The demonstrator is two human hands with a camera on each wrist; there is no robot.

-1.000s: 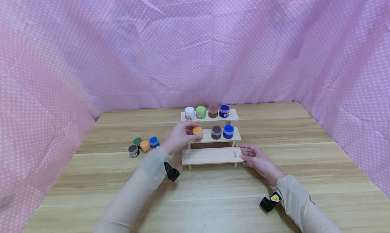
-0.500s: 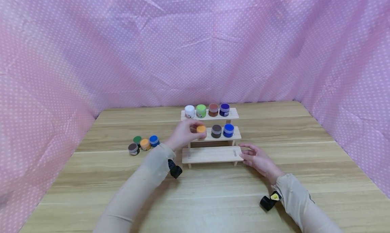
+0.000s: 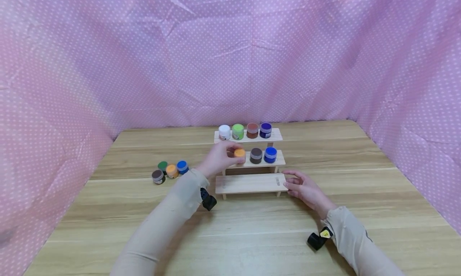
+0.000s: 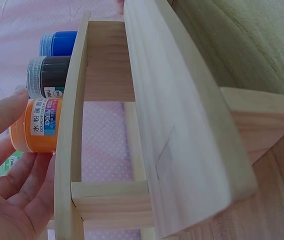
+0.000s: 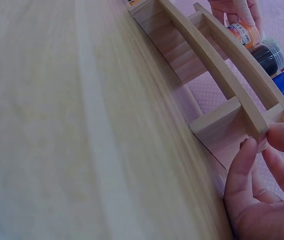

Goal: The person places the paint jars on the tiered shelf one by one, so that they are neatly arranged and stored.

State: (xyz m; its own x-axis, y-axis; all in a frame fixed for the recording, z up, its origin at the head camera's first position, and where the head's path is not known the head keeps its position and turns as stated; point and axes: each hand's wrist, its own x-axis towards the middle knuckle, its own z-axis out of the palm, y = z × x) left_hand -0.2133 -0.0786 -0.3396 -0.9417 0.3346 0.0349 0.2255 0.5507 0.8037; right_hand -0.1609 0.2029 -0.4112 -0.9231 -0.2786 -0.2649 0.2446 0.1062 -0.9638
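My left hand (image 3: 220, 158) pinches an orange gouache paint jar (image 4: 44, 125) between thumb and fingers. In the left wrist view its base meets the middle shelf (image 4: 72, 125) of a three-step wooden stand. Beside it on that shelf stand a dark brown jar (image 3: 256, 156) and a blue jar (image 3: 270, 155). My right hand (image 3: 306, 190) grips the right end of the lowest shelf (image 3: 250, 183), thumb on top, as the right wrist view (image 5: 267, 185) also shows. White (image 3: 224, 132), light green (image 3: 238, 131), reddish-brown (image 3: 252, 130) and dark violet (image 3: 265, 130) jars line the top shelf.
Left of the stand, several jars cluster on the wooden table (image 3: 273, 236): green (image 3: 163, 166), dark brown (image 3: 158, 177), orange (image 3: 172, 171) and blue (image 3: 182, 167). A pink dotted cloth (image 3: 230, 59) hangs behind and at both sides.
My left hand has moved the orange jar slightly right along the middle shelf, closer to the dark brown jar. The right hand keeps its hold on the lowest shelf.
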